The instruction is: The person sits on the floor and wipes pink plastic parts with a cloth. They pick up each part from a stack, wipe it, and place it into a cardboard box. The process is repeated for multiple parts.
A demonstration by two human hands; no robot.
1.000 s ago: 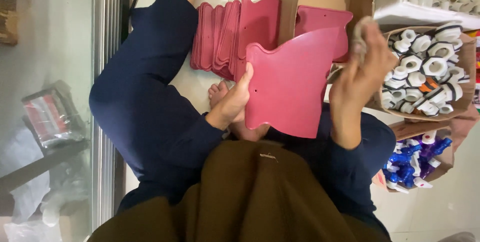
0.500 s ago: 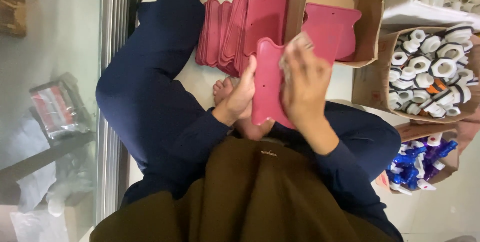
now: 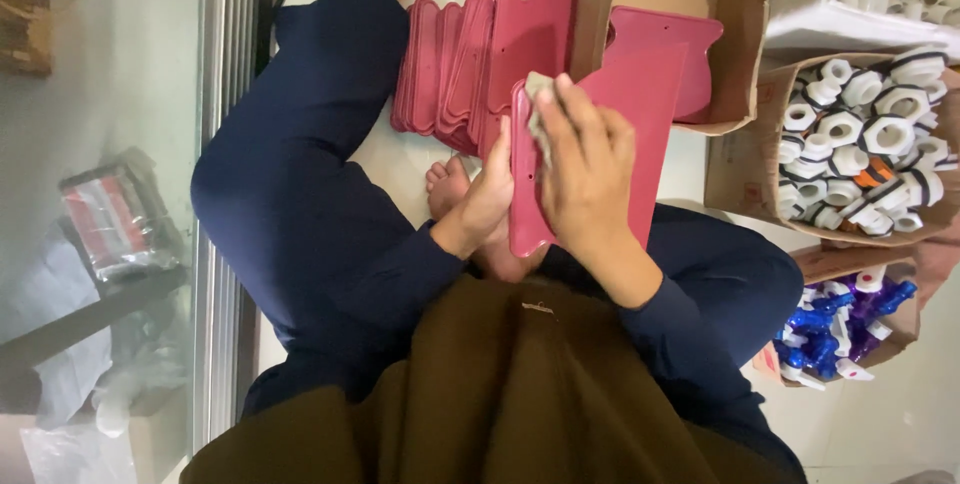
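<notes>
Head view: the left hand (image 3: 490,199) grips the left edge of a pink plastic board (image 3: 640,134) held upright over the lap. The right hand (image 3: 590,169) lies on its face, fingers curled around a small pale cloth (image 3: 540,94). Just beyond, more pink boards (image 3: 450,64) stand stacked on the floor, left of a cardboard box (image 3: 740,34).

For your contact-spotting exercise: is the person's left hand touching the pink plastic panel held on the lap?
Touching. The head view shows the left hand gripping the left edge of the pink panel, thumb lying on its face.
</notes>
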